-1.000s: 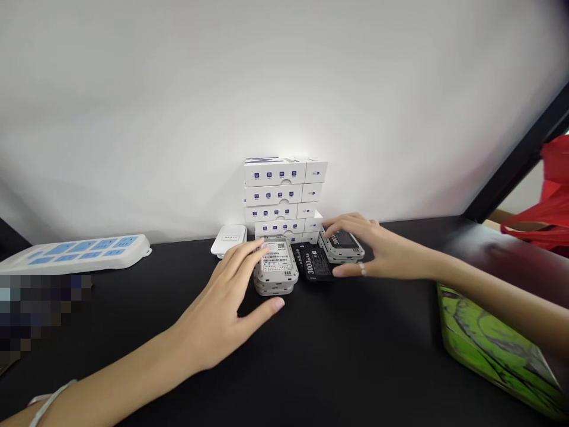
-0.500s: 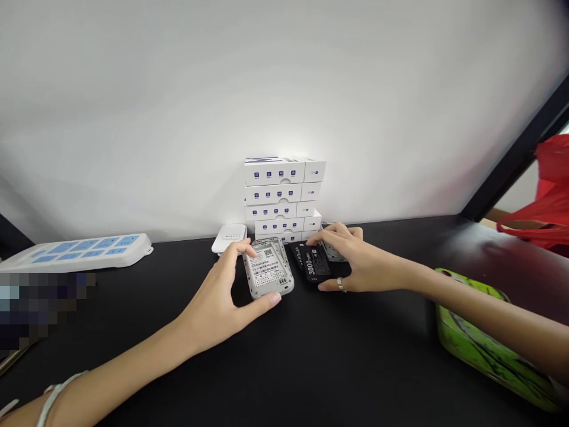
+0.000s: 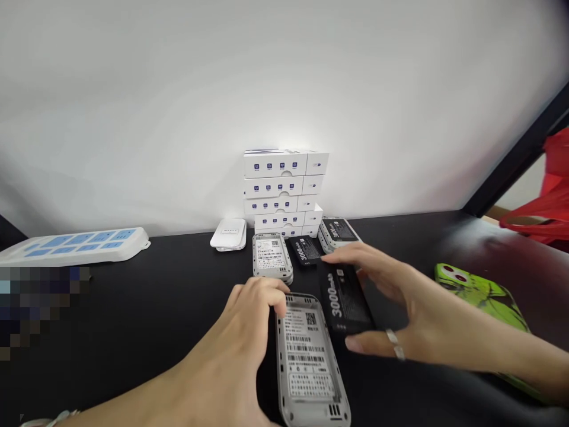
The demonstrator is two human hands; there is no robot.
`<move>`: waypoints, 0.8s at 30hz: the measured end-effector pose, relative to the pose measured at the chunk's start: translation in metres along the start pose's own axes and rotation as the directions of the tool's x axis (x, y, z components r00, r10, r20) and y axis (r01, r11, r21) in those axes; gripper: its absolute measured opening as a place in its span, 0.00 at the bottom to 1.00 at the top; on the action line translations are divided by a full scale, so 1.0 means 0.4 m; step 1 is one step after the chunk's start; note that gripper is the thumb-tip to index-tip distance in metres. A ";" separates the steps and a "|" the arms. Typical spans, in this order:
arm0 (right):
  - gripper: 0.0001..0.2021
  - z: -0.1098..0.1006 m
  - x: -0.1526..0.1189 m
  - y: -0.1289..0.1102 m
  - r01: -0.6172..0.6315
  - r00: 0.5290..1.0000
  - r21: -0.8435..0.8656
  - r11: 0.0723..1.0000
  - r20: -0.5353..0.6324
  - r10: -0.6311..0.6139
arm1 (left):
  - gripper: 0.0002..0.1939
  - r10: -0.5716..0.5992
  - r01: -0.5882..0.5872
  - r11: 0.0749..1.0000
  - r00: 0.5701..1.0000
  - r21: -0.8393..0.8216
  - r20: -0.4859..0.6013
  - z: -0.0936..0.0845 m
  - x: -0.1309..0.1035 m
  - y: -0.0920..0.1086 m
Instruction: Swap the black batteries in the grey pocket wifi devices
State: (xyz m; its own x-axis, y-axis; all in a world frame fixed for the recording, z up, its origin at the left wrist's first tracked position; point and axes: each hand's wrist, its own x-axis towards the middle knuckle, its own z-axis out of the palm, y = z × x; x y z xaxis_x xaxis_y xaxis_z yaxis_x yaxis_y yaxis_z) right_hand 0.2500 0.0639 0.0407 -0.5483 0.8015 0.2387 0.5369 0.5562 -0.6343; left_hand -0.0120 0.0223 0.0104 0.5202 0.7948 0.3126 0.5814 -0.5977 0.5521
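Observation:
My left hand (image 3: 231, 350) grips a white open-backed handheld device (image 3: 306, 356) by its left side, close to me. Inside its shallow bay a printed label with barcodes and a QR code shows. In my right hand (image 3: 400, 302) is a black 3000mAh battery (image 3: 347, 299), pinched by its ends just right of the device and apart from it. Behind them lie more open-backed devices (image 3: 271, 255), stacked, and another black battery (image 3: 306, 250). Farther right is a stack of devices whose top one (image 3: 338, 230) has a battery in its bay.
White boxes (image 3: 275, 187) are stacked against the wall, with white covers (image 3: 228, 232) to their left. A power strip (image 3: 80, 246) lies at far left. A green phone case (image 3: 480, 296) lies under my right forearm; a red bag (image 3: 537, 201) hangs at right.
My left hand has drawn one device off the stack toward me. The right hand has lifted a battery and brought it nearer, beside that device. The other battery stays behind.

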 end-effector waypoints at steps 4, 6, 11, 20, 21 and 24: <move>0.38 0.050 -0.016 -0.030 -0.111 0.989 0.050 0.993 0.102 0.105 | 0.44 0.082 -0.082 0.996 0.997 0.028 -0.010 0.029 -0.009 -0.024; 0.37 0.073 -0.011 -0.041 -0.166 0.979 0.103 0.981 0.140 0.151 | 0.45 0.085 -0.084 0.996 0.996 0.032 -0.017 0.039 -0.010 -0.034; 0.38 0.103 0.006 -0.053 -0.188 0.974 0.219 0.957 0.170 0.152 | 0.50 0.094 -0.093 0.995 0.995 0.027 -0.023 0.048 -0.014 -0.041; 0.29 0.107 -0.007 -0.074 -0.197 0.955 0.234 0.952 0.267 0.132 | 0.48 0.088 -0.087 0.995 0.996 0.039 -0.031 0.041 -0.011 -0.029; 0.29 0.106 -0.007 -0.074 -0.195 0.953 0.219 0.956 0.272 0.132 | 0.48 0.087 -0.086 0.995 0.996 0.042 -0.029 0.040 -0.010 -0.026; 0.34 0.099 -0.006 -0.078 -0.157 0.940 0.151 0.976 0.325 0.101 | 0.47 0.052 -0.052 0.998 0.999 0.042 -0.010 0.035 -0.010 -0.017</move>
State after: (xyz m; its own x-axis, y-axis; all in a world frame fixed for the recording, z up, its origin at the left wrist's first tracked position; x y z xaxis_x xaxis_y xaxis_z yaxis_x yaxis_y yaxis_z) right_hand 0.2091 0.0360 0.0306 -0.6696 0.7386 -0.0783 0.5130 0.3837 -0.7678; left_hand -0.0093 0.0217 -0.0057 0.5439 0.7633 0.3486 0.5791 -0.6421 0.5024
